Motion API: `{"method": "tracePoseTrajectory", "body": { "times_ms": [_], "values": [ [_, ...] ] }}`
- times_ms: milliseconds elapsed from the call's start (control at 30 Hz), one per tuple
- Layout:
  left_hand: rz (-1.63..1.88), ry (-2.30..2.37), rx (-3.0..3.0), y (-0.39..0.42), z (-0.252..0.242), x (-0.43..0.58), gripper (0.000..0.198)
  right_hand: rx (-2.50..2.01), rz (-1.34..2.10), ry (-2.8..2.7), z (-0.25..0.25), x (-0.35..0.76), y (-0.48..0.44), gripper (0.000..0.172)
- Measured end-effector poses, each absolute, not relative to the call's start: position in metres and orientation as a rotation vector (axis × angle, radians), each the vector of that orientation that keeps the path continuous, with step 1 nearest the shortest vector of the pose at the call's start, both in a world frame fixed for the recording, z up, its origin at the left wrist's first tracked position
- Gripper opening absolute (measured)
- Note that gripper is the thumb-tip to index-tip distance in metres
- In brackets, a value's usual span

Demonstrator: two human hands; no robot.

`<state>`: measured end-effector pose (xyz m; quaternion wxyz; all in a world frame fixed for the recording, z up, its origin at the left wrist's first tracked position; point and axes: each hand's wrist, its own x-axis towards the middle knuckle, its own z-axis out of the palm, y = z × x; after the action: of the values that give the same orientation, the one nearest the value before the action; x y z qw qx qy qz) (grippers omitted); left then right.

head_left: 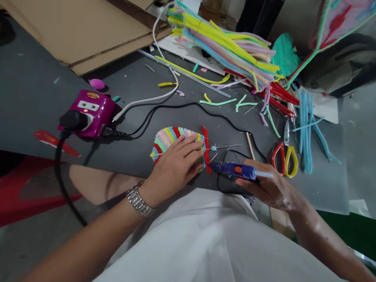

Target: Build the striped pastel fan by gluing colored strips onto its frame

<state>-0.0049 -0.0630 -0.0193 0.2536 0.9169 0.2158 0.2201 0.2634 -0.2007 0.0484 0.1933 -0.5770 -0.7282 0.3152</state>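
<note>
Grey mat (58,66): left fingers (188,150) spread over pipe-cleaner fan (173,140); right fingers (249,185) grip glue gun (235,171).

1 head camera faces down, seemingly close.

A magenta power strip (91,113) is set at the left of the grey work surface (38,66), with a black plug (72,119) inserted. Scissors with red and yellow handles (284,158) are laid at the right, and bundled pipe cleaners (226,51) are heaped far off, beside flattened cardboard (88,31).
</note>
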Motion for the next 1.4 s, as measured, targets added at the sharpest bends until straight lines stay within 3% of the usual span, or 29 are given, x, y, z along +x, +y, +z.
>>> {"method": "tracePoseTrajectory", "body": {
  "times_ms": [667,1200,1400],
  "values": [
    [0.592,0.576,2.503,-0.0621,-0.0191,-0.0052,0.022,-1.593,0.931,-2.075,0.0534,0.2619,-0.1995,0.018],
    [0.605,0.591,2.458,-0.0631,-0.0186,-0.0049,0.04,-1.568,0.837,-2.101,0.0539,0.2604,-0.1961,0.018],
    [0.574,0.565,2.521,-0.0627,-0.0173,-0.0049,0.022,-1.572,0.841,-2.127,0.0545,0.2594,-0.1972,0.014]
  ]
}}
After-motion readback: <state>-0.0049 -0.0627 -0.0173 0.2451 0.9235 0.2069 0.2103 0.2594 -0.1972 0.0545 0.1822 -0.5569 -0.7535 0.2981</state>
